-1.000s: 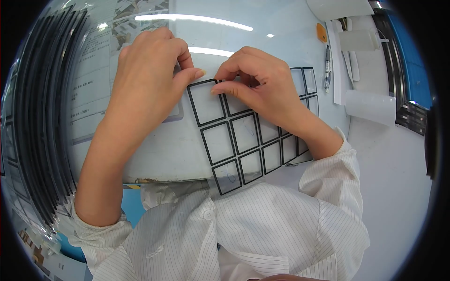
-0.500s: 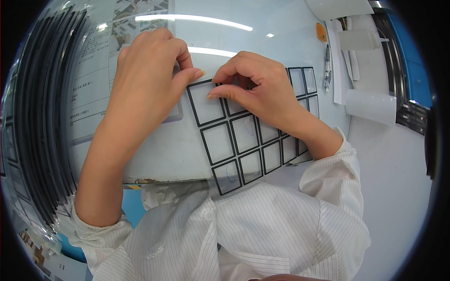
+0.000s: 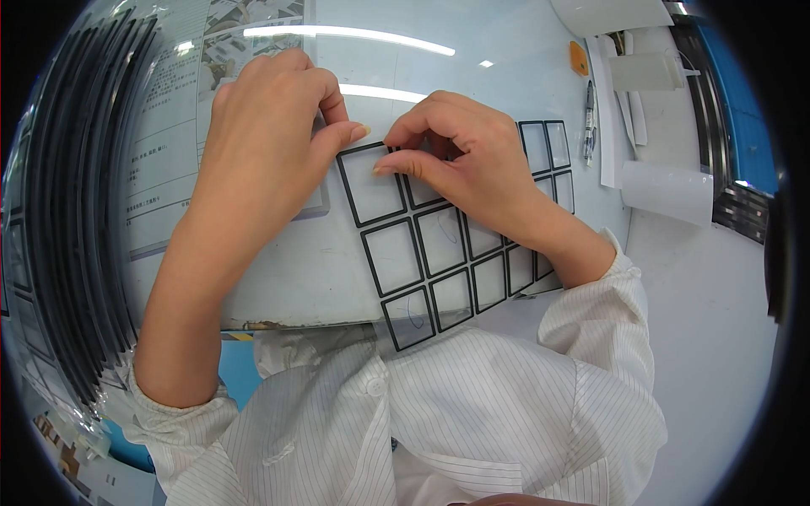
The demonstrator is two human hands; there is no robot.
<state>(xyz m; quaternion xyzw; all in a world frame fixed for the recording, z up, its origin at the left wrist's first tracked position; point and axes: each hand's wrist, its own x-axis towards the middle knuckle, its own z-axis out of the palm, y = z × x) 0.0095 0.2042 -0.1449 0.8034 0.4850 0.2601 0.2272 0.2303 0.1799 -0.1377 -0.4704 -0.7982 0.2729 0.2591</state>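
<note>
A clear sheet with rows of black square frames lies slanted on the table, its near corner hanging over the front edge. My right hand is bent over the sheet's far side, thumb and forefinger curled at the corner of the far-left square. A small gap shows between those two fingertips. My left hand is closed just left of that square, with its thumb tip close to the frame's far edge. The left fingertips are hidden behind the hand, and whatever they pinch cannot be made out.
A tall stack of black-framed sheets stands at the left. A printed page lies beside it. On the right are a pen, an orange object and a white roll. The table's worn front edge runs before me.
Both hands keep nearly the same place and pose. The far-left corner of the sheet has shifted very slightly.
</note>
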